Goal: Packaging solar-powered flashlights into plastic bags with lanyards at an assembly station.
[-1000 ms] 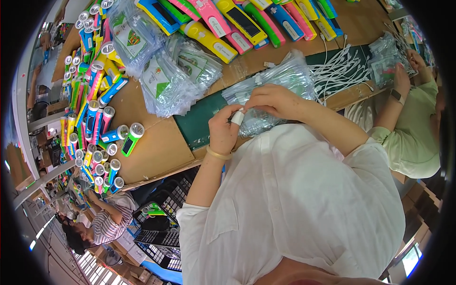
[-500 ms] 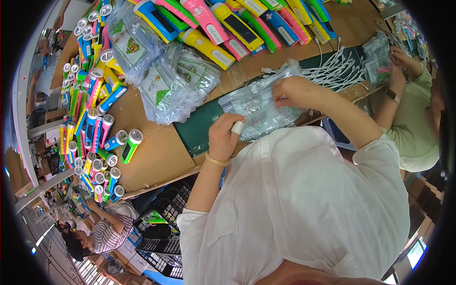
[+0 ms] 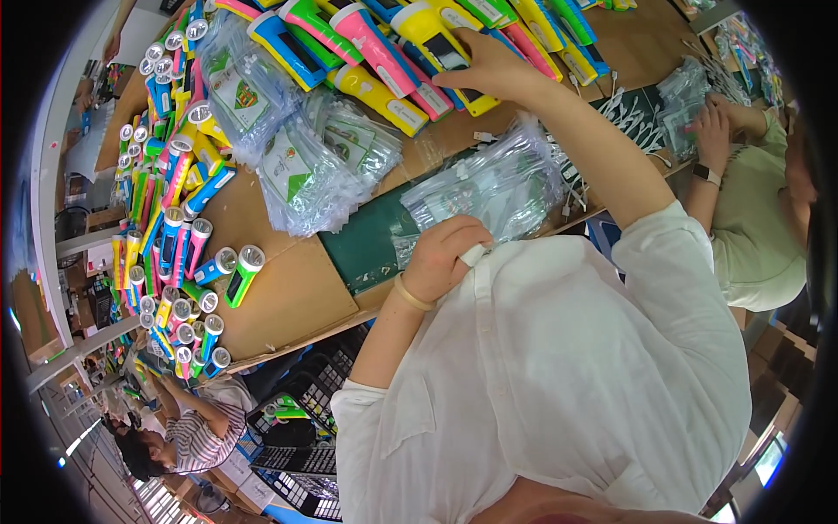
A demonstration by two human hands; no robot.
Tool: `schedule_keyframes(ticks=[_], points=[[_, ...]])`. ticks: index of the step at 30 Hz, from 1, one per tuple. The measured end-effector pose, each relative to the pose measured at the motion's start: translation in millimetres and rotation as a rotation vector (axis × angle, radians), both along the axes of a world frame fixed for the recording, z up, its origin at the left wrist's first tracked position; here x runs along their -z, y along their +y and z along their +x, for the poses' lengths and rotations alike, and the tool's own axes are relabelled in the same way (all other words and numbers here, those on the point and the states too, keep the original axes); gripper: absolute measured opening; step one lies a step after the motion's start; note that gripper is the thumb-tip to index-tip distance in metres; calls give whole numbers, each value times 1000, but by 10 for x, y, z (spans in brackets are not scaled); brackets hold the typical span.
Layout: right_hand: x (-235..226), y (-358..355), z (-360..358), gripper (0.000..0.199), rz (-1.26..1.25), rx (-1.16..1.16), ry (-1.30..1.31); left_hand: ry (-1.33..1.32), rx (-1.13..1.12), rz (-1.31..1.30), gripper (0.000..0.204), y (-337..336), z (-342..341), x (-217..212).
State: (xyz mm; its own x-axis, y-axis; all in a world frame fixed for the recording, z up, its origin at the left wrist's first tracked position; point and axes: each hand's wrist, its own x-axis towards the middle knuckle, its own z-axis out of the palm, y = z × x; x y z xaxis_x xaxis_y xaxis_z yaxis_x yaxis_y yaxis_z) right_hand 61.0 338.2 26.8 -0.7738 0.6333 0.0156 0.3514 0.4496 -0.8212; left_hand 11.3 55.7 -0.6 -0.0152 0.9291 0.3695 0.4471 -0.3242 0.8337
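Note:
My right hand (image 3: 496, 68) reaches to the pile at the back, its thumb and fingers closed around a yellow flashlight (image 3: 429, 31) with a dark panel. My left hand (image 3: 447, 251) is curled close to my shirt, at the near edge of a stack of clear plastic bags (image 3: 489, 188). A white wrap covers one of its digits. What those bent fingers hold, if anything, is hidden. More flashlights in pink, green, blue and yellow, such as a pink one (image 3: 375, 48), lie around the one in my right hand.
Printed clear bags (image 3: 292, 170) are heaped on the cardboard left of centre. Many flashlights (image 3: 179, 231) crowd the left side; one green flashlight (image 3: 244, 275) stands apart. White cables (image 3: 624, 122) lie at right, near a co-worker's hands (image 3: 716, 131). A black crate (image 3: 301, 437) sits below the table edge.
My right hand has left the clear bags and moved up and away to the yellow flashlight. My left hand has shifted slightly right, along the bags' near edge.

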Motion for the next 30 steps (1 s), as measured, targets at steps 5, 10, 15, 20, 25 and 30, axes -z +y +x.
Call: schedule_keyframes(ticks=[5,10,15,20,25,30], points=[[-262,-630,780,50,-653,-237,276,-23,-18,-2,14,6,-16,39],[-204,-907,1161,66,-289,-348,-13,30,-143,25,18,-9,16,57],[-368,-902,1154,58,-75,-567,-432,13,-181,57,17,33,-22,-17],[-610,-876,1201,45,344,-648,-559,-25,-207,46,18,27,-87,-61],[-305,-1106,1220,38,607,-721,-569,-69,-38,72,17,217,-115,-95],[-87,-982,1290,28,427,-573,-275,54,-175,48,17,274,-175,-61]])
